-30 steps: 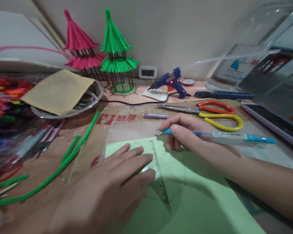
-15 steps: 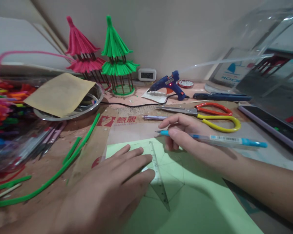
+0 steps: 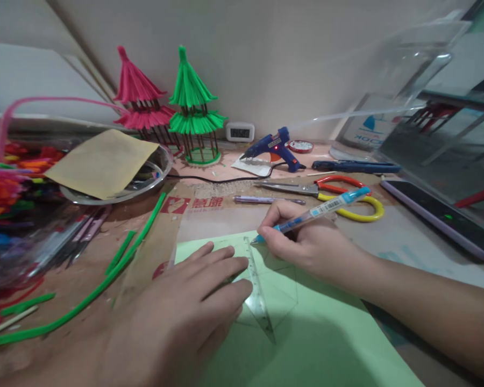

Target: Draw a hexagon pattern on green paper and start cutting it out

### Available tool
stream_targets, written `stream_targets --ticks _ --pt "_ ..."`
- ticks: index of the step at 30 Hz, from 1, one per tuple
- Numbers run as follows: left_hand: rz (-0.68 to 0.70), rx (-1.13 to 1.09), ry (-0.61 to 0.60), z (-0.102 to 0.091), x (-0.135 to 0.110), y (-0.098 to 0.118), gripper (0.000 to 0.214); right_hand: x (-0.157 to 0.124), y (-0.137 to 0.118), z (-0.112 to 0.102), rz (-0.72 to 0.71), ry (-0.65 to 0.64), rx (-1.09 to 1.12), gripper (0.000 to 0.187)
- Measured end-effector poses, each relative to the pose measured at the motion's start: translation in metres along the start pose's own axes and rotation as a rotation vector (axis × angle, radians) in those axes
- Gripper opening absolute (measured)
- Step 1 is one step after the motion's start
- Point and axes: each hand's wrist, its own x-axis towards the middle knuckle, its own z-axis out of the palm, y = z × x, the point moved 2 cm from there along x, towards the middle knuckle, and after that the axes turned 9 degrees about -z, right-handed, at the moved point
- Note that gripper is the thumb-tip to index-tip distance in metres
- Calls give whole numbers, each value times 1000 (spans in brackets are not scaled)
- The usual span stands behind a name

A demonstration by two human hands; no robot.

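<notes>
My left hand (image 3: 201, 290) lies flat with its fingers stretched out, pressing a clear set square (image 3: 260, 306) onto a light green sheet of paper (image 3: 306, 349). Part of the set square is hidden under those fingers. My right hand (image 3: 302, 231) is closed around a blue pen (image 3: 318, 210) in a writing grip. The pen's tip rests at or just above the paper, beside the upper end of the set square's marked edge. Thin straight lines forming an angular figure show on the sheet to the right of the set square.
Behind the paper lie red-and-yellow-handled scissors (image 3: 358, 207), a purple pen (image 3: 266, 200) and a blue glue gun (image 3: 272, 148). A phone (image 3: 439, 217) is at right. Pink (image 3: 141, 86) and green (image 3: 193, 91) pagoda models stand behind. Green pipe cleaners (image 3: 100, 290) and a metal bowl (image 3: 167, 166) occupy the left.
My right hand has moved slightly left and down, tilting the pen more upright and bringing its tip to the set square's edge. My left hand stays on the set square.
</notes>
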Motion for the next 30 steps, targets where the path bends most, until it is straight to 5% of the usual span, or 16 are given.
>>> stream_targets --ticks 30 --pt "-6 -6 30 0 -6 -3 39 2 2 5 -12 -34 -10 14"
